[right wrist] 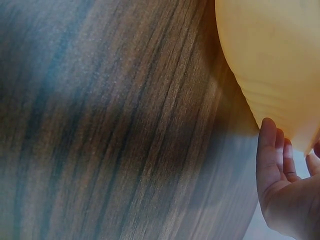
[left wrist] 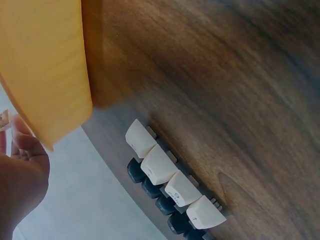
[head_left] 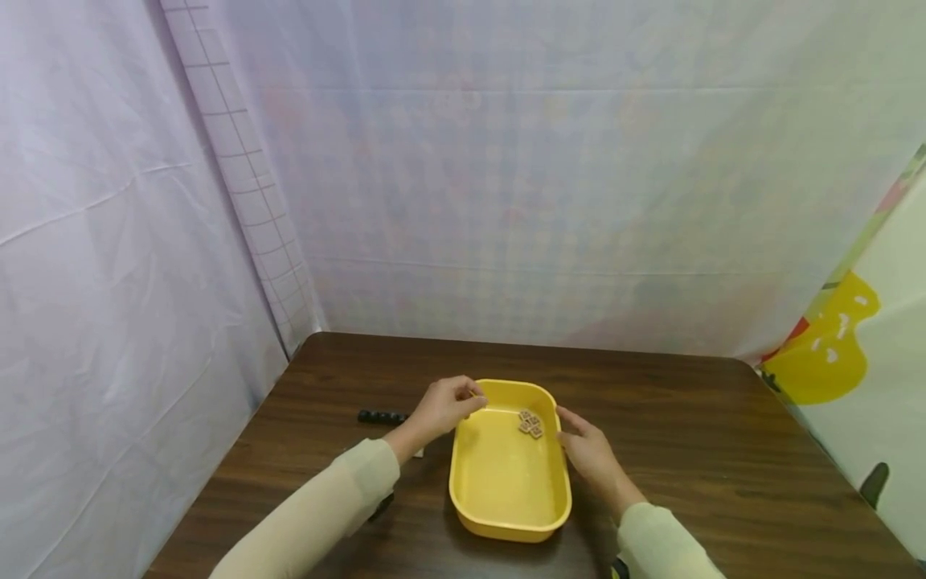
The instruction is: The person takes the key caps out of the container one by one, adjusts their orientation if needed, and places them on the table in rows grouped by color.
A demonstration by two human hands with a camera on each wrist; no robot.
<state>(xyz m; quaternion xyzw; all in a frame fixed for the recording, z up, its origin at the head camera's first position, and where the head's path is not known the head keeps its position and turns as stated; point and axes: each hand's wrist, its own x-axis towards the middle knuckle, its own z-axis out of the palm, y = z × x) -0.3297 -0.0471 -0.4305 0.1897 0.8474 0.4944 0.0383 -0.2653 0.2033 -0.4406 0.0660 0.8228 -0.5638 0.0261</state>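
A yellow plastic basin (head_left: pixel 506 474) stands on the table, with several small wooden tiles (head_left: pixel 530 423) with dark markings lying inside near its right wall. Over the basin's far left rim, my left hand (head_left: pixel 452 402) pinches a small wooden tile (left wrist: pixel 4 119), only partly seen at the edge of the left wrist view. My right hand (head_left: pixel 589 454) grips the basin's right rim. Its fingers (right wrist: pixel 270 150) lie along the outer wall, with the thumb at the rim.
Left of the basin, white keycaps (left wrist: pixel 182 188) and black keycaps (left wrist: pixel 165 204) sit in rows on the brown wooden table (head_left: pixel 687 450). The left forearm partly covers them in the head view. A pale curtain (head_left: pixel 506 201) hangs behind the table.
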